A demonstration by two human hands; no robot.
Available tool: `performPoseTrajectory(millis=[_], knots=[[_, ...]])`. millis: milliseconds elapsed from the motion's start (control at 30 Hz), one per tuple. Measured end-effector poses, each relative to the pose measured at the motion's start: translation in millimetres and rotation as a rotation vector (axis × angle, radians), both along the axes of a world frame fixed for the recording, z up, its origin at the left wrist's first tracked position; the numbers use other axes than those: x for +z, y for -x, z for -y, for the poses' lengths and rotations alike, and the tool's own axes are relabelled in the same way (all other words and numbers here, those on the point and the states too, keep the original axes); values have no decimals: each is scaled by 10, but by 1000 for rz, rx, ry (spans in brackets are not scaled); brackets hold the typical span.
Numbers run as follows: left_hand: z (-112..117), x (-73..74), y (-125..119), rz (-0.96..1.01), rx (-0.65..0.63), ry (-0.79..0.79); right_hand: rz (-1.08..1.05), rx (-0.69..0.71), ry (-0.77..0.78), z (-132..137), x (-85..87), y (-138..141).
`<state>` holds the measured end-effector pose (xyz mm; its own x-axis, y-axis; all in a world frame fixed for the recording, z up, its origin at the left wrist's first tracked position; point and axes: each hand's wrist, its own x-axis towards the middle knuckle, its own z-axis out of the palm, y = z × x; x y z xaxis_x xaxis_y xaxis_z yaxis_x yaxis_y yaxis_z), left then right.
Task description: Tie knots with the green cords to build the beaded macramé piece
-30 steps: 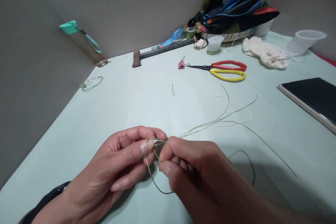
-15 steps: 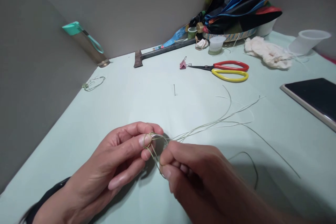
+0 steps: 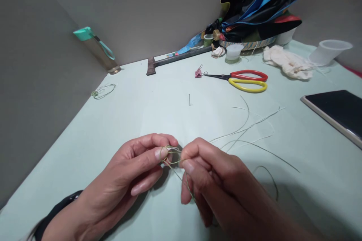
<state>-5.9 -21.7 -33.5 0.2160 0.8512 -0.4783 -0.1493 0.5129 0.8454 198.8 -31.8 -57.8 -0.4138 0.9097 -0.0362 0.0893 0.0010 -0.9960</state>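
Thin green and white strands run in small loops between my two hands, just above the pale tabletop. My left hand pinches the looped end between thumb and fingertips. Close beside it, my right hand has thumb and forefinger closed on a strand, which hides part of it. Loose strand tails fan out past my right hand toward the back right. A nail stands upright on the table ahead of my hands.
Scissors with red and yellow handles lie beyond, near a pink clip. Behind are a hammer, small cups and a crumpled cloth. A phone lies right; a bottle and a strand coil are left.
My right hand has moved up, pulling a strand level with my left fingertips; its lower fingers have spread out. My left hand keeps its pinch. The view has tilted slightly.
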Motion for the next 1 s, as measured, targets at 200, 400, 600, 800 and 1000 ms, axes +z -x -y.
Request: performPoseTrajectory(millis=[200,400,600,800,1000], knots=[[-28,16,-17,4,32,10,49,46,92,-14,21,3],[-25,-1,-14,-6,76,19,61,80,106,2,-59,29],[-14,-5,-21,3,79,32,21,131,9,27,-171,55],[-8,-20,-6,-6,74,33,71,151,90,1,-80,23],[-11,-28,-1,27,78,33,37,153,137,-8,-112,37]])
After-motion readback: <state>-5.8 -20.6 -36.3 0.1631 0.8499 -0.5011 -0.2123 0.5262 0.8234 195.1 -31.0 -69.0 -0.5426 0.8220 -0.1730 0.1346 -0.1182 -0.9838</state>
